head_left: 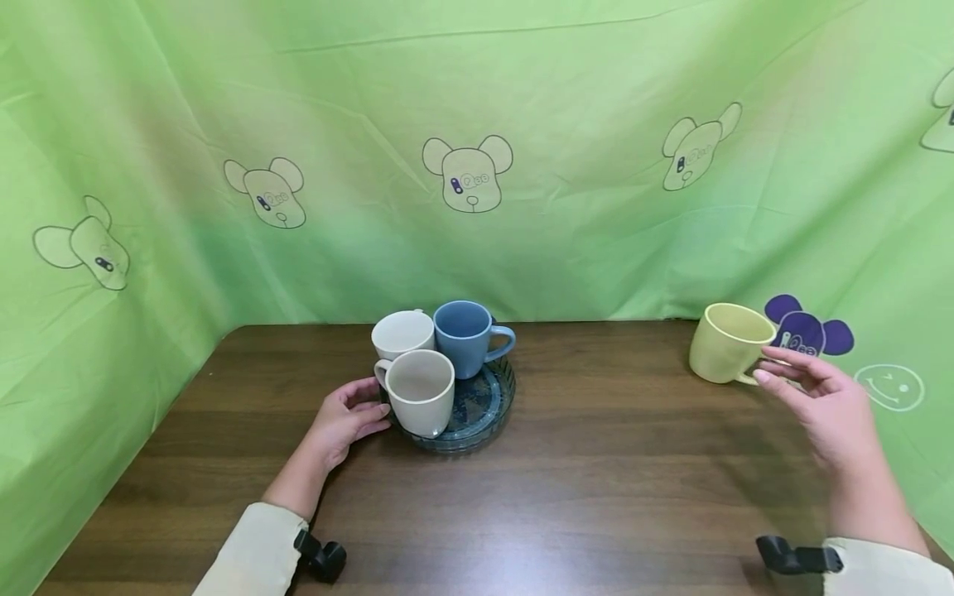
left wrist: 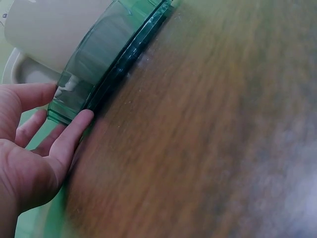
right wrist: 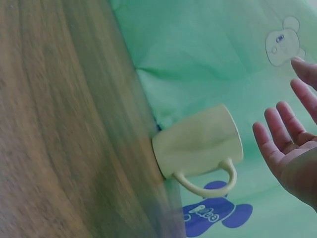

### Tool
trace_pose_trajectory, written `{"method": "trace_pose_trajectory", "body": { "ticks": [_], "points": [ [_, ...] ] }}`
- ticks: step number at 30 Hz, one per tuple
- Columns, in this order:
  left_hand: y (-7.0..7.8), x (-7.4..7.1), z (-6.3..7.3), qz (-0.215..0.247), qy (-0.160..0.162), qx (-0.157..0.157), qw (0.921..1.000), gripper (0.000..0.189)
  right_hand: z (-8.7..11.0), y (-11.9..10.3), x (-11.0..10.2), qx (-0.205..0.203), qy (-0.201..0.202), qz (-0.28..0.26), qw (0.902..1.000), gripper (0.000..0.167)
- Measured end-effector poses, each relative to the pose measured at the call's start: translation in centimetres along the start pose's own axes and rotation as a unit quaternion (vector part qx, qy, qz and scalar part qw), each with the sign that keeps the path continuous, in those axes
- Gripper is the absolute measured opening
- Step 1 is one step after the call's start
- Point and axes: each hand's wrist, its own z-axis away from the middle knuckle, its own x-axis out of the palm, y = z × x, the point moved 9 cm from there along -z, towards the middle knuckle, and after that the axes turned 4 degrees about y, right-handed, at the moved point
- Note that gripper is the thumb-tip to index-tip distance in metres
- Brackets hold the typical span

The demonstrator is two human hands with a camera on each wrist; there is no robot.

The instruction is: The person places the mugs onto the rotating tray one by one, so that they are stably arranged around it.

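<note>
A round blue-green glass tray (head_left: pixel 492 401) stands on the table at left of centre. It bears a white mug (head_left: pixel 401 334), a grey-white mug (head_left: pixel 423 410) and a blue mug (head_left: pixel 460 341). My left hand (head_left: pixel 344 424) holds the tray's left edge; in the left wrist view the glass wall (left wrist: pixel 101 59) lies between thumb and fingers. At the far right, a yellow mug (head_left: pixel 723 348) stands upright with its handle towards my right hand (head_left: pixel 831 406). The right wrist view shows that hand's fingers (right wrist: pixel 287 124) spread, apart from the yellow mug (right wrist: pixel 198 141).
The brown wooden table (head_left: pixel 596 480) stretches between the tray and the yellow mug. A green curtain (head_left: pixel 581 240) with printed bear heads hangs behind the table and along its sides. Black wrist mounts (head_left: pixel 322 559) sit at both cuffs.
</note>
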Motion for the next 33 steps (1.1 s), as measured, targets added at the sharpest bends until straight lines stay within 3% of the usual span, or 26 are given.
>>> {"method": "trace_pose_trajectory", "body": {
  "ticks": [9,18,23,29,33],
  "points": [
    [-0.3,0.1,-0.2,0.001,0.001,-0.002,1.0000,0.056,-0.4,0.2,-2.2,0.007,0.037,0.037,0.9986,0.041],
    [-0.1,0.0,-0.1,-0.002,-0.001,0.003,1.0000,0.055,-1.1,0.8,-3.8,0.036,0.069,0.009,0.9969,0.040],
    [0.1,0.1,0.1,0.000,-0.004,0.006,1.0000,0.056,-1.4,1.3,-4.9,0.059,0.084,0.020,0.9945,0.039],
    [-0.1,0.1,0.0,-0.001,-0.005,0.001,1.0000,0.056,-1.7,1.7,-6.1,0.071,0.097,0.099,0.9878,0.037],
    [-0.2,0.0,-0.1,0.000,-0.004,-0.001,1.0000,0.056,-2.0,2.1,-7.0,0.075,0.094,0.192,0.9740,0.038]
  ]
}}
